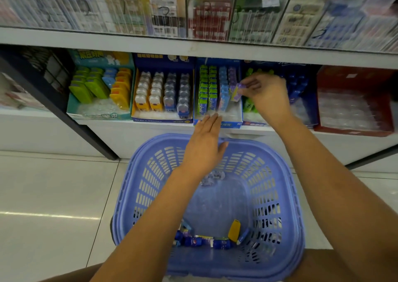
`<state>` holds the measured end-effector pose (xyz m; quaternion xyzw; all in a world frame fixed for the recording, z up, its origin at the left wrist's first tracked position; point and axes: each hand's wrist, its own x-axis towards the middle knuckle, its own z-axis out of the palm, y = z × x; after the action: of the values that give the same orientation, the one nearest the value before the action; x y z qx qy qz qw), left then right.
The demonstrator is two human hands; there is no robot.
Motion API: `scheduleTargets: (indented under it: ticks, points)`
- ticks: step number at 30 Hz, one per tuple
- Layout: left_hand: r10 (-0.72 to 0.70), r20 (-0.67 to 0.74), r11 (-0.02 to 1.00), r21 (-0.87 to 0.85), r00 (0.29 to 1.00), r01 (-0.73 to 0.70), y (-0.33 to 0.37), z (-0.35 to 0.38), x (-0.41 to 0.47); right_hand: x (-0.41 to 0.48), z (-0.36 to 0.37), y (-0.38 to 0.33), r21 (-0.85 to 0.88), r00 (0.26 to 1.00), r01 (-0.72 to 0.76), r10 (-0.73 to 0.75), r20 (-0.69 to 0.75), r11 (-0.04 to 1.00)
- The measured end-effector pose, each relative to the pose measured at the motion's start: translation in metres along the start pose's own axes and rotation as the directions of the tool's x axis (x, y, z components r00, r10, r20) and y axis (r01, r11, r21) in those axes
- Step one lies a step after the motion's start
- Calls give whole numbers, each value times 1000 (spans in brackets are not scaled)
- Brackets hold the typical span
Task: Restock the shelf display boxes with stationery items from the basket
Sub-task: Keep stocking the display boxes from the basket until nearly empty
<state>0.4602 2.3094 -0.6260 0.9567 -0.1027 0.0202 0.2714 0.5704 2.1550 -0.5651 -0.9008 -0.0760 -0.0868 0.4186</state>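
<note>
Purple item (235,91), an eraser perhaps, pinched in right hand (265,94) for its row, flat left hand (205,146) reaching to steady display box (231,125)

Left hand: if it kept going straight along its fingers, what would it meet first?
Probably the front lip of the blue display box, just ahead of the left hand and its straight fingertips. Depth is unclear; it may already touch it.

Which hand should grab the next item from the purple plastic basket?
Left hand: open, empty, over the purple plastic basket; the right hand pinches a small purple pack at the white shelf.
</note>
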Motion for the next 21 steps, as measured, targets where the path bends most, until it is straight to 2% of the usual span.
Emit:
scheduleTargets:
  ticks: [3,7,9,11,13,14,15,16,17,19,21]
  points:
    - [27,-8,999,24,1000,-27,-5,2,0,10,11,6,-141,994,-18,33,106,990]
    - [28,56,1000,9,998,-28,-9,1,2,18,13,4,-316,983,42,16,181,948]
    - [32,58,997,-74,998,-28,-7,-3,0,19,12,-3,-393,977,92,-5,215,915]
    - [31,-64,974,-223,997,-44,-9,-6,-8,13,8,-10,-434,975,138,-46,217,890]
    - [-13,-190,951,-305,982,-47,-17,-5,-18,-5,3,-12,-374,982,134,-73,173,918]
    - [-59,-178,946,-324,982,-2,-25,-1,-22,-18,3,-10,-289,983,90,-38,179,953]
    - [-116,-102,947,-312,988,79,-36,7,-25,-35,7,-8,-215,971,36,16,237,976]
    - [-173,37,955,-239,984,177,-48,17,-28,-53,15,-4,-189,938,-5,70,339,982]
    - [-226,215,961,-111,950,254,-59,30,-32,-72,28,3,-212,877,-26,124,463,977]
    - [-303,543,951,112,784,289,-79,56,-49,-110,61,20,-312,670,-28,250,699,950]
    - [-359,733,931,237,577,279,-97,79,-75,-147,97,39,-372,433,-9,339,835,928]
